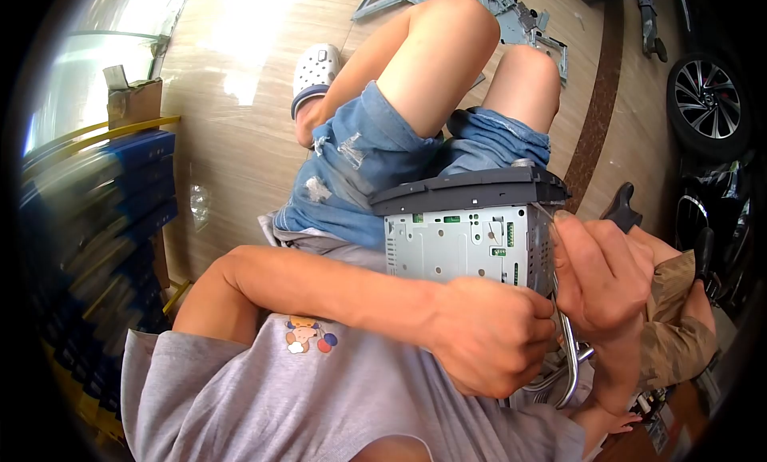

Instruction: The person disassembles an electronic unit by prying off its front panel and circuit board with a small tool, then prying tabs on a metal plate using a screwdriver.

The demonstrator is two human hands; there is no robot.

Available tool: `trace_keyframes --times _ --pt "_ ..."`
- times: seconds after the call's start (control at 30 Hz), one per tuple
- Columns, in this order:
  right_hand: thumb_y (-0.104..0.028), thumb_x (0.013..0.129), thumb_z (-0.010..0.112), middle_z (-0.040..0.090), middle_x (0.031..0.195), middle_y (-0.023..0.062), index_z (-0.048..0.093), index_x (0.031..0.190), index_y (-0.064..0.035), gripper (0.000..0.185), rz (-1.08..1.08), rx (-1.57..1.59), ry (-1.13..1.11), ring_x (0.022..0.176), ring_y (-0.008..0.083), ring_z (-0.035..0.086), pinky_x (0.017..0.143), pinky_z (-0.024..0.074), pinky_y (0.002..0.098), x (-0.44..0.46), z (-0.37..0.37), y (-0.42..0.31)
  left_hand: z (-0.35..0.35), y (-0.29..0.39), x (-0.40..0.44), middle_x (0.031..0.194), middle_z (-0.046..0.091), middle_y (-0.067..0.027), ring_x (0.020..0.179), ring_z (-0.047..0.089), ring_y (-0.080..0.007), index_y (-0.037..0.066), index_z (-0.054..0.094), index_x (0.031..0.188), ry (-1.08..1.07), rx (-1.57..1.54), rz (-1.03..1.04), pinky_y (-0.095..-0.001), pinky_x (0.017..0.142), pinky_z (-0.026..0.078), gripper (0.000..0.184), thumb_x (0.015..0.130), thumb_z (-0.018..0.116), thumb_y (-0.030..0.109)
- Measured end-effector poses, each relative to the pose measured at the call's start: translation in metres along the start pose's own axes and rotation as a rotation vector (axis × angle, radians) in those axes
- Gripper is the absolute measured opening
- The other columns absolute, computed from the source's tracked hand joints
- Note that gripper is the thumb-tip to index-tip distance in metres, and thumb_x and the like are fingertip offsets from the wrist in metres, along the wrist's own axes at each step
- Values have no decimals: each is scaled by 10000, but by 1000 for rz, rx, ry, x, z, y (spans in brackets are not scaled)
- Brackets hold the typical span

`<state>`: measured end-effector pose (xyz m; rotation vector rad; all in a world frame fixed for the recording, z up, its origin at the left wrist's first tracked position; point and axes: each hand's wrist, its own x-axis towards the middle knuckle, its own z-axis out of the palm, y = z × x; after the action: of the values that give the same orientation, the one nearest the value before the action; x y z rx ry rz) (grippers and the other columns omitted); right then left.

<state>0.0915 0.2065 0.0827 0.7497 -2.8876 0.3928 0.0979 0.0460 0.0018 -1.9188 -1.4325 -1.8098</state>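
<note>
Car stereo is up on the lap: silvery metal case, wide dark front panel toward the knees, green board showing through slots, small round holes, one knob at the panel's top. Left hand balled by the near corner; can't tell what that grip holds. Right hand bent narrow at the side by the panel; contents unclear, maybe a thin strip. Room: glossy tan floor, blue boxes racked, car wheel, white clog.
</note>
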Motion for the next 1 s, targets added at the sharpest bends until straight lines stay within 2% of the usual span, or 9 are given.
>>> trace_keyframes --times 0.2,0.3,0.5,0.7,0.8,0.9,1.0 --pt "73 688 718 563 728 85 708 1021 45 334 -50 -40 14 528 220 579 452 447 329 0 5 1 -4 0 -1 704 649 -139 698 628 -283 3 687 699 -33 -9 -4 -387 646 478 375 641 601 364" --pt "33 838 763 652 768 127 695 1070 51 242 124 104 -42 598 275 635 550 482 351 -3 1 -5 -4 0 -1 701 649 -134 704 630 -281 7 687 699 -23 -3 -15 -386 641 475 368 651 605 362" --pt "22 879 748 662 762 130 670 1084 45 221 150 154 -17 608 272 645 564 487 355 -4 11 -5 -3 1 -2 702 652 -134 707 629 -287 7 680 690 2 -27 -29 -394 654 500 349 672 607 348" --pt "19 886 749 675 779 135 661 1104 43 236 44 109 88 608 268 649 561 497 349 -14 28 4 -6 -1 -2 732 657 -163 718 639 -290 -13 667 703 8 -48 -19 -390 679 521 330 678 607 310" --pt "20 871 756 674 788 137 671 1097 50 243 53 149 65 599 269 646 536 494 346 -8 23 4 -15 1 -1 808 676 -211 725 652 -294 -52 662 746 -16 -88 -50 -382 723 549 328 664 596 258" --pt "54 701 689 573 744 83 700 1015 48 315 -43 60 147 536 214 600 452 460 328 -2 28 7 -18 0 0 827 687 -222 736 659 -290 -61 671 759 -32 -90 -40 -377 725 550 343 664 592 259" --pt "22 695 661 518 717 56 702 990 42 298 -53 29 69 514 182 555 429 420 320 5 17 6 -19 1 0 833 694 -222 744 665 -281 -57 681 760 -62 -95 -48 -368 721 552 342 661 594 258"
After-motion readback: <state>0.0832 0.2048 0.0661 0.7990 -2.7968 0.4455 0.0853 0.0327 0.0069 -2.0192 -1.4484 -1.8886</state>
